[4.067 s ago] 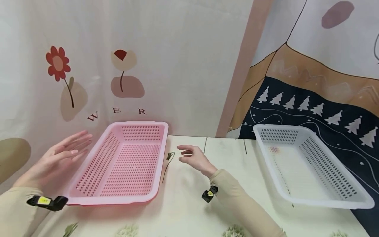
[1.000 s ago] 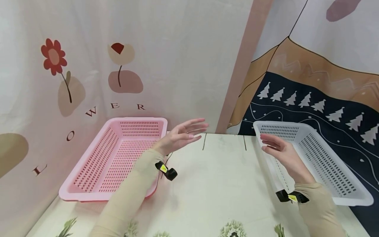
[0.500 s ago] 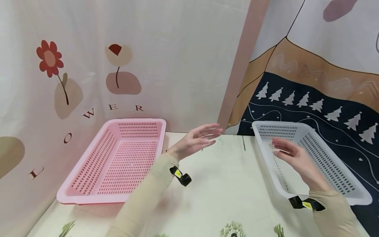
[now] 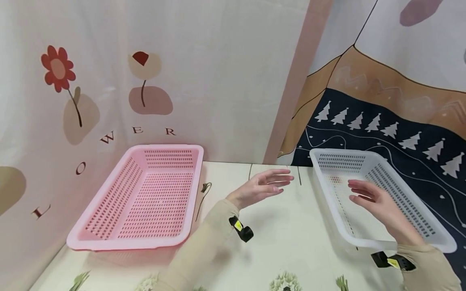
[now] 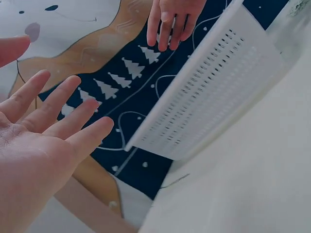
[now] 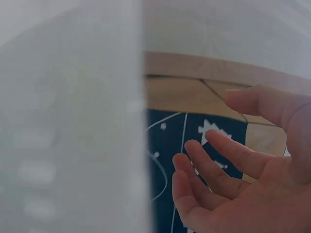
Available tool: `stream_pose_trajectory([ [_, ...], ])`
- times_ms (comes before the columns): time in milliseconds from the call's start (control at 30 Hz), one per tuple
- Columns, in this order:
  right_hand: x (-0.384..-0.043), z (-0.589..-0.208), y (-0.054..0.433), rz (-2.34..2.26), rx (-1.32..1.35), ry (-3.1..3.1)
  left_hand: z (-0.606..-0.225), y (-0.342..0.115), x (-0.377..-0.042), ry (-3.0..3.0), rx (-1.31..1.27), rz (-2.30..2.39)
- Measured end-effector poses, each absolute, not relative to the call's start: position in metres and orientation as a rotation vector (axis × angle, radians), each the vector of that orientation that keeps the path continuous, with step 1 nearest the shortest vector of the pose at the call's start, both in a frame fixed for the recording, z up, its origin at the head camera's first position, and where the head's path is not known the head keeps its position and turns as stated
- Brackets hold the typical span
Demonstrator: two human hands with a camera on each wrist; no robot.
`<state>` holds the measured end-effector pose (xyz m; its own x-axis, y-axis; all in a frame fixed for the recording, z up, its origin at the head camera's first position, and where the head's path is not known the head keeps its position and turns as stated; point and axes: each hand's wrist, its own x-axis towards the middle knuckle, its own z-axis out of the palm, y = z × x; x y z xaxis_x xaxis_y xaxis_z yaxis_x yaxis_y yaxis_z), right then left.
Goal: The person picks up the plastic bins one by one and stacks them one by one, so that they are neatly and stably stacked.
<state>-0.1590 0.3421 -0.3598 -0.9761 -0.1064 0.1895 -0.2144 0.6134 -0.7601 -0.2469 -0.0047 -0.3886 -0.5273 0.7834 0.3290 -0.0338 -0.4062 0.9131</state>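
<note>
Risk of a shifted white basket (image 4: 332, 202) is judged foremost, caused if its rim is caught by right hand (image 4: 378, 208); basket is seen upright on worktop (image 4: 273, 234), rectangular, slotted, faintly reddish inside near far end; right hand appears above it, fingers loosely bent, nothing gripped; left hand (image 4: 260, 187) is poised between white basket and pink basket (image 4: 120, 244), fingers outstretched, slightly spread.

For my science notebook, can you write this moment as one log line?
left hand: empty, above table | right hand: empty, at white basket | pink basket: untouched
</note>
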Motion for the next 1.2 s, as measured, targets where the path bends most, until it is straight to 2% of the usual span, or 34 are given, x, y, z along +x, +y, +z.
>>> stream_pose_trajectory([
  [667,-0.145,-0.387,0.397,1.136,0.002,-2.789,-0.458,0.060,-0.237,1.076,0.797,2.075],
  [1033,-0.150,-0.402,0.432,0.981,-0.307,-2.710,-0.467,0.097,-0.222,1.131,0.652,2.071],
  [1200,-0.158,-0.417,0.461,1.008,-0.327,-2.670,-0.465,0.111,-0.214,1.167,0.565,2.073],
])
